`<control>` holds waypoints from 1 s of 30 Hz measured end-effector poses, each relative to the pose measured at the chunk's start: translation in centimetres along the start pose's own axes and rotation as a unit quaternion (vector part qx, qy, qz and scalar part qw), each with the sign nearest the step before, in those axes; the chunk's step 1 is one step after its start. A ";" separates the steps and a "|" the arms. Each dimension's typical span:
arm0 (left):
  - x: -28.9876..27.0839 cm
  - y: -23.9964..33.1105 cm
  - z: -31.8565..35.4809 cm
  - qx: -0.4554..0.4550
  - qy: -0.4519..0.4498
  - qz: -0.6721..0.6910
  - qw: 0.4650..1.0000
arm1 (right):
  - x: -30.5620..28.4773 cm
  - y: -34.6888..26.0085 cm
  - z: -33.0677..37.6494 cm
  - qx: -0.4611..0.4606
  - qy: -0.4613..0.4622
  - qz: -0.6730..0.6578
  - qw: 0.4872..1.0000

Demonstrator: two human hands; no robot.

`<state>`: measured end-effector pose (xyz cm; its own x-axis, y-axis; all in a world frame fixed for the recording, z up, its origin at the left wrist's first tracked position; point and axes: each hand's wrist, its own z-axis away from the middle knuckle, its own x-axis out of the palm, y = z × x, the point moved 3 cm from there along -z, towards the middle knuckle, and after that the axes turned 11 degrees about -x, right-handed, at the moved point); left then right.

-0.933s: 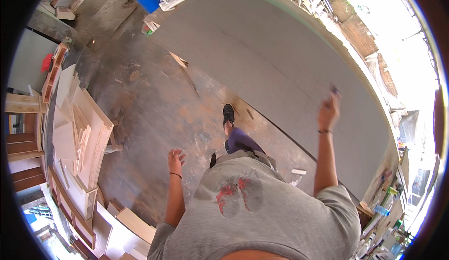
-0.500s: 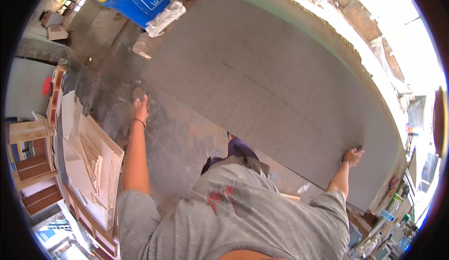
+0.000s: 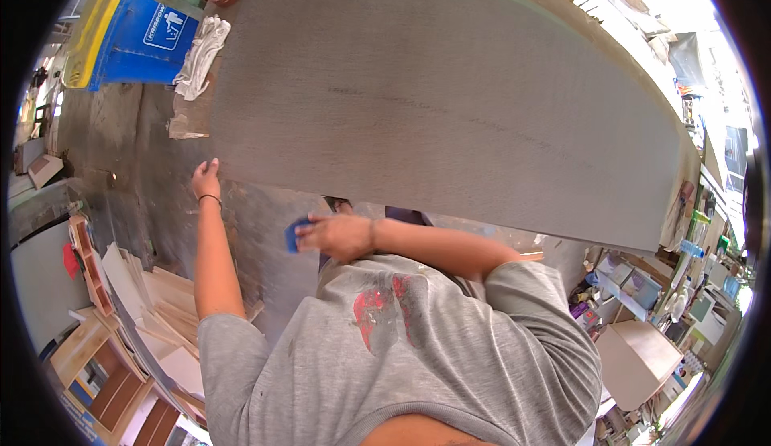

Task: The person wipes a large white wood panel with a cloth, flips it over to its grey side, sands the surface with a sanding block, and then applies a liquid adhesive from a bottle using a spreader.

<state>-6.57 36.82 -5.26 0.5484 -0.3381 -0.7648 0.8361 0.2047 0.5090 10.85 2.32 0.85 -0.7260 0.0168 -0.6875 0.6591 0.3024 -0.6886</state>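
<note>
The right hand (image 3: 341, 237) was pinching a small blue block (image 3: 292, 237) between its fingers, with the back of the hand turned up. The block stood out from the fingertips on their left side, and its outline was somewhat blurred, so its exact shape I cannot tell. The right arm crossed in front of the grey shirt (image 3: 450, 342), and so this grip was close before the belly.

Just beyond the grip lay the large grey board (image 3: 450, 85), which spread far out ahead and to the right of it. The block appeared on the body's side of the near edge of the board, above the floor (image 3: 265, 205), and apart from the grey surface.

The left hand (image 3: 206, 181) was farther to the left of the block, at the left near corner of the board, with its arm stretched forward. Its fingers were near that edge, but whether they pinched it or only rested beside it, I cannot tell. A dark band (image 3: 210, 199) was around this wrist.

Beyond the left hand there was a white cloth (image 3: 199, 61), and next to it a blue bin (image 3: 148, 36) with a yellow rim. Behind the left hand, toward the body and outward, lay pale wooden sheets (image 3: 161, 301).
</note>
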 end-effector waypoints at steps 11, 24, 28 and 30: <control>-0.3 -1.7 -1.1 -0.010 -0.180 0.171 0.969 | -8.4 16.9 14.3 0.456 0.310 0.342 0.760; 0.2 -0.8 -5.3 0.153 -0.284 0.088 0.943 | -8.1 7.0 -2.4 0.311 0.386 0.171 0.852; -0.6 0.8 -2.6 0.106 -0.325 0.085 0.936 | -3.2 7.4 -1.7 0.412 0.316 0.352 0.779; -0.8 -0.3 -3.9 0.089 -0.325 0.074 0.939 | 3.8 3.2 -10.1 0.247 0.244 0.212 0.913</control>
<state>-7.18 40.65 -6.33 0.4854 -0.8186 -0.3069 0.7034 0.1573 0.6931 8.19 13.00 -1.63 -0.3061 0.4927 -0.8146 0.8219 -0.2951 -0.4873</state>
